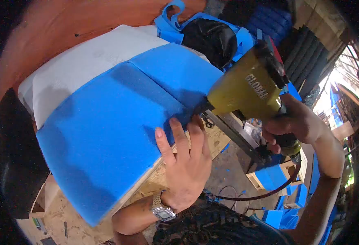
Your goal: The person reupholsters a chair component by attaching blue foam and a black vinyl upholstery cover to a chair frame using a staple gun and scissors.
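Note:
My right hand (296, 122) is wrapped around the grip of a yellow pneumatic staple gun (245, 83) marked GLOBAL. The gun is tilted, and its dark nose meets the edge of a blue foam pad (102, 143). My left hand (185, 159) lies with fingers extended on the near edge of the foam, its fingertips close beside the nose. A seam runs across the pad, which covers a wooden board whose edge shows below it. From the gun's handle hangs a dark red air hose (265, 199).
Behind the pad lies a white sheet-covered piece (81, 67) against an orange wall (48, 45). Blue strips (169, 24) and a black bag-like item (210, 38) sit beyond. A chipboard surface (79, 222) is underneath. Wooden frames with blue foam (271, 175) stand lower right.

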Tool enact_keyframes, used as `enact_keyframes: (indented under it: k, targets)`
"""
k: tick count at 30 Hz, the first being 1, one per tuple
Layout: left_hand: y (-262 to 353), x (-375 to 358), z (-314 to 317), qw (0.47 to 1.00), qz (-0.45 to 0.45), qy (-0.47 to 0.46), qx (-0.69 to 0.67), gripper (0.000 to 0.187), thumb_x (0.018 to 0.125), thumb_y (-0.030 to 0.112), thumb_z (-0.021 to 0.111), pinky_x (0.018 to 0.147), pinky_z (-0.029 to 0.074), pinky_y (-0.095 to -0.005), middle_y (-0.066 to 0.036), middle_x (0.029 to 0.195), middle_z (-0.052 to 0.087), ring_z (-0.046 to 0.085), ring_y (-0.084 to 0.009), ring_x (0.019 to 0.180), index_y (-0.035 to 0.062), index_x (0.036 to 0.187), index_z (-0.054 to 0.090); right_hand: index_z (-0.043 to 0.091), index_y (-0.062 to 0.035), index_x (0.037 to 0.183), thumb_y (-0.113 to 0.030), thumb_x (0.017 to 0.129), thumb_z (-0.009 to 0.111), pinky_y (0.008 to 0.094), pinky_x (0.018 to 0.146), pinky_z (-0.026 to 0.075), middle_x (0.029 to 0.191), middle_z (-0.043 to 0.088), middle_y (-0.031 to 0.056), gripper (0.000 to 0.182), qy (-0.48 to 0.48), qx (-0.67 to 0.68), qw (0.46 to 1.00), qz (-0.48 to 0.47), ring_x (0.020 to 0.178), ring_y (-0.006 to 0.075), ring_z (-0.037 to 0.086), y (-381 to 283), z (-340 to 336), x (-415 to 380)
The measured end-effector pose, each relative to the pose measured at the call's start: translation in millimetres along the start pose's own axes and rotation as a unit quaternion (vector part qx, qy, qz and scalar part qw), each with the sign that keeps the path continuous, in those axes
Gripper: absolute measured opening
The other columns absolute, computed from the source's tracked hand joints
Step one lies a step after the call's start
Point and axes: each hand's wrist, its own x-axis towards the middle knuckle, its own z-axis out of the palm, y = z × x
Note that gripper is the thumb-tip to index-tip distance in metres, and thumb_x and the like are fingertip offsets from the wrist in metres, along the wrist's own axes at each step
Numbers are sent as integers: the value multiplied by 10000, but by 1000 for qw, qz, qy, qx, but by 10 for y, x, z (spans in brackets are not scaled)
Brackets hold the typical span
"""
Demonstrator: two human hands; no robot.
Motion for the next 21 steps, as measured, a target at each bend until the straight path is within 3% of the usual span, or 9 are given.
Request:
enact_keyframes:
  k: [2, 10, 11, 14, 17, 21]
  targets:
    - [-6, -9, -12, 1000, 6, -22, -4, 454, 652, 262, 628, 991, 186, -610, -120, 1012, 462, 394, -338, 1093, 7, 1025, 579, 524, -4, 872, -191, 807, 609, 251, 458, 437, 605, 544, 52, 216, -18, -34, 999, 20, 483, 130, 538, -55, 8, 23]
    - [-16, -7, -19, 999, 15, -29, -13, 454, 647, 292, 642, 997, 176, -600, -118, 1050, 456, 380, -339, 1107, 18, 1005, 587, 554, 1, 854, -241, 813, 596, 262, 445, 434, 596, 542, 68, 248, -63, -75, 995, -13, 490, 134, 550, -79, -75, 149]
    - [-17, -10, -25, 999, 16, -35, -16, 460, 646, 297, 645, 998, 176, -598, -117, 1057, 454, 378, -339, 1109, 21, 1009, 586, 556, 4, 865, -241, 815, 590, 264, 445, 437, 596, 540, 70, 252, -62, -73, 995, 18, 494, 136, 553, -115, -69, 164]
    - [-26, -1, -66, 999, 16, -21, -46, 327, 703, 138, 534, 972, 256, -579, -121, 1020, 465, 438, -351, 1075, -15, 985, 599, 560, 12, 892, -241, 821, 577, 270, 442, 441, 593, 536, 74, 264, -61, -77, 992, 74, 500, 142, 555, -219, -46, 186]
    - [-26, -13, -52, 998, 16, -19, -50, 321, 712, 157, 542, 973, 252, -581, -128, 1020, 469, 434, -366, 1080, -14, 977, 602, 558, 13, 906, -232, 817, 583, 274, 442, 442, 593, 535, 75, 262, -73, -77, 992, 67, 504, 147, 552, -215, -93, 209]
    - [-55, -34, -41, 996, 29, -41, -72, 475, 639, 292, 670, 992, 180, -590, -150, 1088, 424, 357, -358, 1125, 34, 1027, 579, 559, 6, 906, -185, 796, 613, 282, 449, 446, 637, 544, 87, 227, -73, 3, 995, 69, 527, 152, 556, -154, -163, 184]
